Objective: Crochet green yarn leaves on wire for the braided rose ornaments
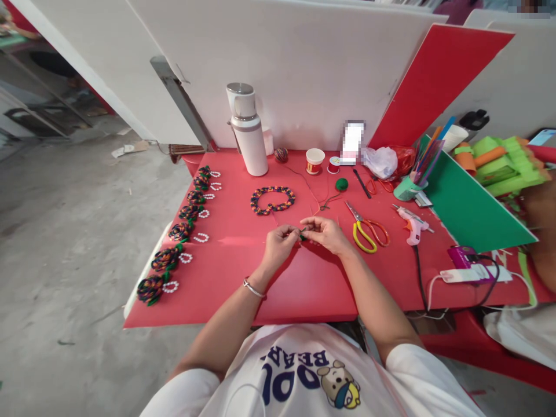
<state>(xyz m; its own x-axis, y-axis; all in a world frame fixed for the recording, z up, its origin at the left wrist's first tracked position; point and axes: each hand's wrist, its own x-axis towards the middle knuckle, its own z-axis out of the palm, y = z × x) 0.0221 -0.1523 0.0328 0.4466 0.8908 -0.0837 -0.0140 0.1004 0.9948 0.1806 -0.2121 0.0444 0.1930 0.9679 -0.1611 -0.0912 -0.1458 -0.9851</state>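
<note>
Both my hands meet over the middle of the red table (304, 284). My left hand (280, 240) is closed in a pinch on a small dark green piece (303, 233) at its fingertips. My right hand (325, 231) is closed too and pinches the same small piece from the other side. A thin cord (315, 200) runs away from the hands toward the back of the table. Just beyond the hands lies a multicoloured braided ring (272, 200). A silver bangle (253, 288) is on my left wrist.
Several multicoloured yarn flowers with white bead loops (174, 249) line the left edge. A white flask (248, 130), paper cup (315, 160), green yarn ball (341, 184), yellow-handled scissors (367, 231), glue gun (412, 223) and power strip (471, 272) stand around. Red and green boards (469, 197) rise at right.
</note>
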